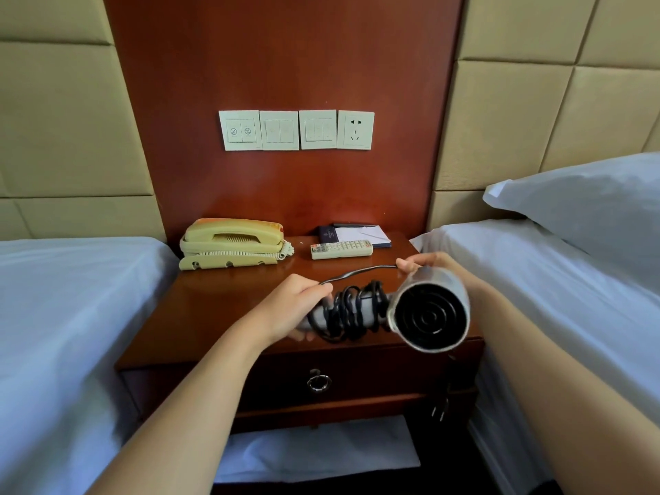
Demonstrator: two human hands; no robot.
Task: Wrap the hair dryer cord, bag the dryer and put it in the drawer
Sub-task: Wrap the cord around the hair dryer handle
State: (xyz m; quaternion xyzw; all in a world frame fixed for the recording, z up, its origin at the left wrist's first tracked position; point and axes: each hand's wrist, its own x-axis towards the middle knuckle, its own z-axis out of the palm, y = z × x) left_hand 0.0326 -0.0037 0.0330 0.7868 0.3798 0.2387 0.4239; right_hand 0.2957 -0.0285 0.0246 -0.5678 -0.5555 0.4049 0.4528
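The fingers of the left hand (285, 309) are curled closed around the end of the hair dryer's handle, and a stretch of the black cord (351, 309) is pinched between thumb and forefinger at the top of that hand. The fingers of the right hand (425, 263) are narrowed onto the far end of the same stretch of cord, which is drawn nearly straight between the two hands; most of this hand is hidden behind the dryer's barrel, so the exact grip cannot be made out.

The hair dryer (430, 316) is held in the air above the front edge of the nightstand (221, 309), over the closed drawer (357, 376) with its ring pull. Several loose loops of cord are wound around the handle, and the handle's surface is largely covered by them. The plug (440, 410) is seen hanging below the dryer at the right, dark against the nightstand's shadowed front and hard to make out.

The handle's long axis lies roughly level, left to right. The barrel is turned so that its round grilled rear end faces the camera, and the nozzle end is hidden behind it.

On the nightstand behind, a telephone (232, 242), a remote control (341, 249) and a notepad (360, 233) are set well apart from the hands.
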